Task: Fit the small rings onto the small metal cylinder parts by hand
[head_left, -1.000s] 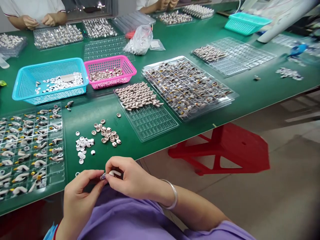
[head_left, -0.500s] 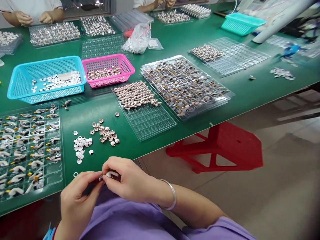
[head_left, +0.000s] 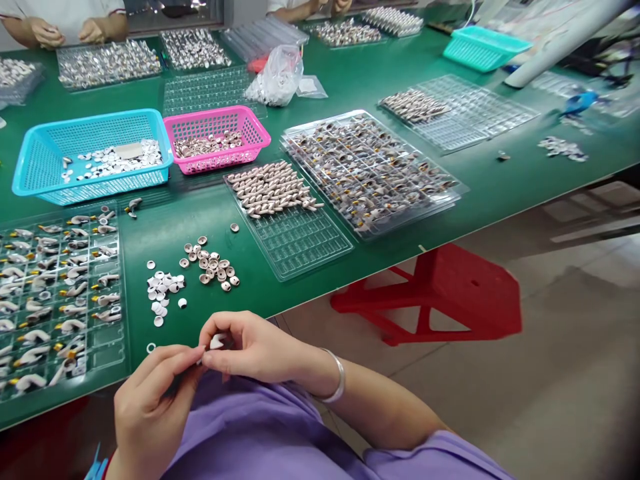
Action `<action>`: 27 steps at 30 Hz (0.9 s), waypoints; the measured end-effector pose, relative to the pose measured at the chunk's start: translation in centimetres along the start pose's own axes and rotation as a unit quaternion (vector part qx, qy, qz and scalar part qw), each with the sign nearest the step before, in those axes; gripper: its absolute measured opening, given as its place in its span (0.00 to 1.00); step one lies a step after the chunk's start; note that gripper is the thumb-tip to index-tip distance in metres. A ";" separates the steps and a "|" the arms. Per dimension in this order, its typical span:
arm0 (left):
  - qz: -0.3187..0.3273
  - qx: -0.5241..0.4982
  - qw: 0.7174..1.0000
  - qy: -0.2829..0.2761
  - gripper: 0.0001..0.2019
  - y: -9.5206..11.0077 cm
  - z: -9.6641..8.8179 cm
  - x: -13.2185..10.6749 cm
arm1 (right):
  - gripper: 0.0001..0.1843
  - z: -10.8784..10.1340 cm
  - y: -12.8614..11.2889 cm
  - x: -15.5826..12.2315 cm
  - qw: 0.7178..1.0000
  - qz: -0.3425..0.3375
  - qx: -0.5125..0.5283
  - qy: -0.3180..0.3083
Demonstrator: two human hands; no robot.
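Observation:
My right hand (head_left: 245, 350) is closed on a small white earbud part (head_left: 217, 342), mostly covered by the fingers. Right against it, my left hand (head_left: 157, 393) pinches thumb to forefinger; whatever lies between those fingertips is hidden. Both hands meet in front of my body, just off the table's near edge. Beyond them lie a loose cluster of white round discs (head_left: 161, 290) and a pile of beige round caps (head_left: 215, 267). To the left stands a clear compartment tray (head_left: 107, 357) with rows of curved earbud parts, several showing yellow bits.
Behind are a blue basket (head_left: 47, 190) of white discs and a pink basket (head_left: 257, 143) of caps. Trays of beige stems (head_left: 275, 190) and filled parts (head_left: 370, 173) stand to the right. A red stool (head_left: 470, 287) is beside the table. Co-workers' hands (head_left: 95, 30) appear across it.
Both hands have shifted slightly left, still together. The white earbud part has turned in my right fingers and shows less of its length.

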State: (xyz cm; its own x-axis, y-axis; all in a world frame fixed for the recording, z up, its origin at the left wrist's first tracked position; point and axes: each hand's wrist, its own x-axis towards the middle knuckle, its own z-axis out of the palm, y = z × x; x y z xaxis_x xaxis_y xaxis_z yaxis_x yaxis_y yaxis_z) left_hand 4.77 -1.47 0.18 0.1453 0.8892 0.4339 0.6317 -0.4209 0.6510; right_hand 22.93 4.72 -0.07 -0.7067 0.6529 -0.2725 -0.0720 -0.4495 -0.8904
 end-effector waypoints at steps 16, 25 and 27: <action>-0.019 -0.038 0.999 0.014 0.07 -0.2 0.8 -0.7 | 0.27 0.6 1.2 -0.3 0.997 0.012 0.073 0.030; 0.087 0.109 0.989 0.045 0.07 -0.7 0.8 -0.8 | 0.03 1.0 1.7 -0.9 0.903 -0.265 -0.302 0.153; 0.088 0.111 0.989 0.044 0.06 -0.8 0.8 -0.9 | 0.03 1.1 1.9 -0.9 0.889 -0.286 -0.322 0.158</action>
State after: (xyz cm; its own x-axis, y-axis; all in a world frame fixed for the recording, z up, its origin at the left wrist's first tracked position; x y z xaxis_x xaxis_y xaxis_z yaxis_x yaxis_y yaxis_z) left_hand 4.76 -1.75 -1.24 0.2073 0.7820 0.5878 0.7559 -0.5094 0.4113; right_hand 22.72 2.61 -1.10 -0.4443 0.8462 0.2942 0.1332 0.3871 -0.9124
